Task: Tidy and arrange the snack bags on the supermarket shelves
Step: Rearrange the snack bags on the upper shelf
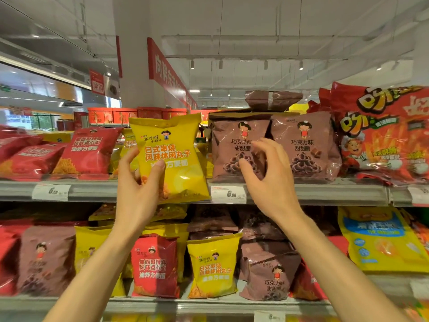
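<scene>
Head view: left hand (137, 194) pinches yellow snack bag (170, 159) in front of the upper shelf (92, 190) edge; right hand (269, 180) spread open, empty, near brown bag (236, 147). Best: slot yellow upright into the gap beside brown, label forward.

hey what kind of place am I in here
Almost certainly a supermarket snack aisle: tiered shelves packed with snack bags, printed price tags clipped to the shelf edge, and red hanging signs under the ceiling. Your left hand holds a yellow bag.
</scene>
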The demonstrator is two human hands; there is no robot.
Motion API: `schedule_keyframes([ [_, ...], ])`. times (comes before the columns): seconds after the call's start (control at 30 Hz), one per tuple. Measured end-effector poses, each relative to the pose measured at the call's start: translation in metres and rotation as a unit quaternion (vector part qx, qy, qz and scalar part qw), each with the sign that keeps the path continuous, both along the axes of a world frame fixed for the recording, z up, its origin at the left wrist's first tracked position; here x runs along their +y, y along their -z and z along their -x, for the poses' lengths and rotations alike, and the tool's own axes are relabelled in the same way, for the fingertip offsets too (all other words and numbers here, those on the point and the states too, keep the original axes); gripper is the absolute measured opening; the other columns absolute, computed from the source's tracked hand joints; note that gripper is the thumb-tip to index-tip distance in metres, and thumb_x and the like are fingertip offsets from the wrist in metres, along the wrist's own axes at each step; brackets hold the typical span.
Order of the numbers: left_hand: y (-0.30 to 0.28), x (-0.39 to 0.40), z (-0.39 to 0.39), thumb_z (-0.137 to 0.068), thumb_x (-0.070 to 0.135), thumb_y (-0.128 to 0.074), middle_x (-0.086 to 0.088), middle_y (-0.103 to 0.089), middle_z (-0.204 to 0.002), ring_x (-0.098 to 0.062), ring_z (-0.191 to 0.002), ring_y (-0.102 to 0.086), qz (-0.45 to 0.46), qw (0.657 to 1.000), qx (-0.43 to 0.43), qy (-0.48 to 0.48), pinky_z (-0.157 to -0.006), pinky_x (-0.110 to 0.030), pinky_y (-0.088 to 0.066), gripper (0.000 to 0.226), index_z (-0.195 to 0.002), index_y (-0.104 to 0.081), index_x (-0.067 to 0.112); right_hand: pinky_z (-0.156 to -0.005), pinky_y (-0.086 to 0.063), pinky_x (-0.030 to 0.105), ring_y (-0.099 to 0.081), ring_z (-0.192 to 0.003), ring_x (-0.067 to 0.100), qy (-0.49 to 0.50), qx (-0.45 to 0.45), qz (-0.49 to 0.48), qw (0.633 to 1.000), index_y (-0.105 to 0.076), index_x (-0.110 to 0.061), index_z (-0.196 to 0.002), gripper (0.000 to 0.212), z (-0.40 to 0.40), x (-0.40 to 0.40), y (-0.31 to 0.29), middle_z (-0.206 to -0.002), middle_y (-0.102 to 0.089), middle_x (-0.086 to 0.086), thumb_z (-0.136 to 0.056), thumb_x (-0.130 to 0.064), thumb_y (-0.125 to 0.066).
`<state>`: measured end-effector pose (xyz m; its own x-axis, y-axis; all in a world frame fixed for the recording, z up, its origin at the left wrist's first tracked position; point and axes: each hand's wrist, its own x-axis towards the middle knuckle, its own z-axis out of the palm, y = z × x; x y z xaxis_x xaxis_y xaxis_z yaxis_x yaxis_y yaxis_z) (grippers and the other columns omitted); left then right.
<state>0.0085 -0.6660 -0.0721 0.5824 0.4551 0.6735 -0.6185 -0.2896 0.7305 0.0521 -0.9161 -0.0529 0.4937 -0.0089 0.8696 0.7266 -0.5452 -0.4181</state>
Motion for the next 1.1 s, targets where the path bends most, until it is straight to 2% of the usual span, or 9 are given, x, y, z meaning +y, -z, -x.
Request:
schedule_keyframes([
  [0.07,0.011,-0.002,0.008,-0.098,0.043,-0.068,0.0,-0.069,-0.115,-0.012,-0.082,-0.074,0.014,1.0,0.007,-0.011,-0.066,-0.037,-0.065,0.051,-0.14,-0.04,0.045,-0.092,-0.05,0.023,-0.06,-0.109,0.002,-0.066,0.048,-0.073,0.994,-0.059,-0.029,-0.127,0.031,0.006,-0.003,0.012,-0.12,-0.061,-0.01,-0.098,-0.034,-0.067],
  [0.13,0.023,-0.003,0.016,-0.097,0.038,-0.07,0.004,-0.069,-0.084,-0.011,-0.062,-0.067,0.027,0.999,0.004,-0.021,-0.053,-0.032,-0.062,0.049,-0.138,-0.043,0.044,-0.073,-0.053,0.02,-0.066,-0.081,0.004,-0.157,0.134,-0.13,0.97,-0.061,-0.032,-0.115,0.02,0.009,-0.004,0.026,-0.099,-0.069,-0.007,-0.097,-0.033,-0.069],
  [0.17,0.029,-0.003,0.022,-0.097,0.036,-0.07,0.004,-0.067,-0.076,-0.009,-0.058,-0.063,0.029,0.999,0.004,-0.03,-0.05,-0.029,-0.06,0.049,-0.138,-0.045,0.043,-0.069,-0.054,0.022,-0.068,-0.076,0.009,-0.186,0.171,-0.138,0.958,-0.063,-0.031,-0.111,0.016,0.009,-0.004,0.035,-0.094,-0.072,-0.003,-0.097,-0.032,-0.069],
  [0.3,0.054,0.008,0.046,-0.096,0.037,-0.071,-0.004,-0.074,-0.087,-0.013,-0.066,-0.07,0.051,0.998,0.029,-0.034,-0.052,-0.035,-0.062,0.051,-0.14,-0.046,0.041,-0.062,-0.054,0.02,-0.072,-0.072,0.009,-0.233,0.267,-0.147,0.924,-0.069,-0.023,-0.106,0.01,0.012,0.003,0.072,-0.091,-0.078,0.0,-0.097,-0.024,-0.07],
  [0.5,0.087,0.05,0.068,-0.094,0.034,-0.07,0.017,-0.078,-0.097,-0.013,-0.084,-0.077,0.079,0.996,0.043,-0.011,-0.061,-0.04,-0.065,0.05,-0.138,-0.046,0.036,-0.057,-0.052,0.018,-0.068,-0.07,0.01,-0.21,0.33,-0.149,0.908,-0.068,-0.016,-0.105,0.007,0.039,0.03,0.114,-0.085,-0.078,0.002,-0.099,-0.014,-0.065],
  [0.67,0.101,0.115,0.084,-0.09,0.036,-0.069,0.021,-0.078,-0.096,-0.004,-0.082,-0.076,0.068,0.996,0.054,0.036,-0.055,-0.024,-0.06,0.051,-0.135,-0.045,0.036,-0.055,-0.052,0.018,-0.067,-0.065,0.012,-0.161,0.343,-0.208,0.902,-0.069,-0.011,-0.106,0.009,0.075,0.086,0.132,-0.084,-0.076,0.011,-0.098,-0.008,-0.065],
  [0.87,0.101,0.192,0.094,-0.087,0.037,-0.07,0.021,-0.078,-0.096,-0.002,-0.086,-0.075,0.057,0.995,0.059,0.063,-0.062,-0.025,-0.062,0.048,-0.129,-0.047,0.042,-0.053,-0.052,0.017,-0.064,-0.059,0.009,-0.137,0.343,-0.254,0.894,-0.067,-0.003,-0.107,0.009,0.105,0.158,0.14,-0.08,-0.075,0.01,-0.099,-0.003,-0.063],
  [1.0,0.101,0.228,0.096,-0.082,0.043,-0.072,0.006,-0.079,-0.103,-0.009,-0.087,-0.077,0.077,0.992,0.061,0.075,-0.056,-0.032,-0.063,0.046,-0.122,-0.05,0.053,-0.054,-0.052,0.018,-0.068,-0.063,0.011,-0.128,0.33,-0.245,0.902,-0.068,-0.008,-0.105,0.008,0.108,0.19,0.138,-0.084,-0.077,0.014,-0.098,-0.006,-0.065],
  [1.1,0.096,0.247,0.09,-0.081,0.047,-0.072,0.014,-0.078,-0.101,-0.009,-0.09,-0.077,0.077,0.993,0.051,0.074,-0.055,-0.035,-0.063,0.053,-0.13,-0.05,0.047,-0.056,-0.052,0.02,-0.068,-0.066,0.016,-0.136,0.318,-0.23,0.909,-0.069,-0.012,-0.106,0.009,0.1,0.204,0.129,-0.081,-0.076,0.008,-0.097,-0.009,-0.067],
])
